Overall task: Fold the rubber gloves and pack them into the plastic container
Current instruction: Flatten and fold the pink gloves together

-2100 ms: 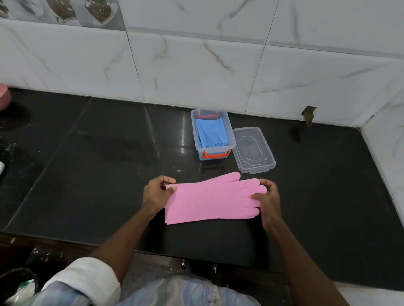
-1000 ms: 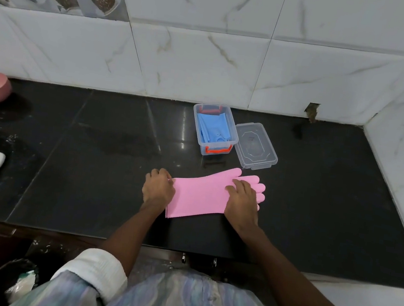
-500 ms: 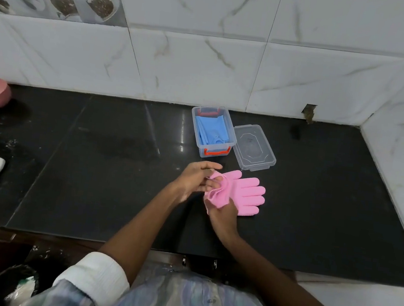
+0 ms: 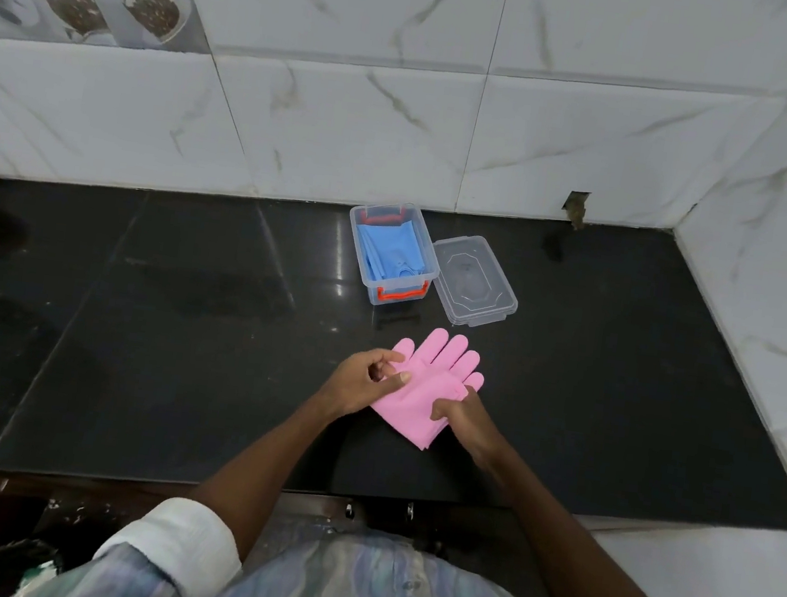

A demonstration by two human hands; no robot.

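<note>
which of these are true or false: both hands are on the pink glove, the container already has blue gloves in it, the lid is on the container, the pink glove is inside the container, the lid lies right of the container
1. Both hands are on the pink glove. True: the left hand and the right hand both hold the pink glove.
2. The container already holds blue gloves. True: blue gloves lie in the plastic container.
3. The lid is on the container. False: the clear lid lies on the black counter.
4. The pink glove is inside the container. False: it lies folded on the counter, nearer the person.
5. The lid lies right of the container. True.
</note>
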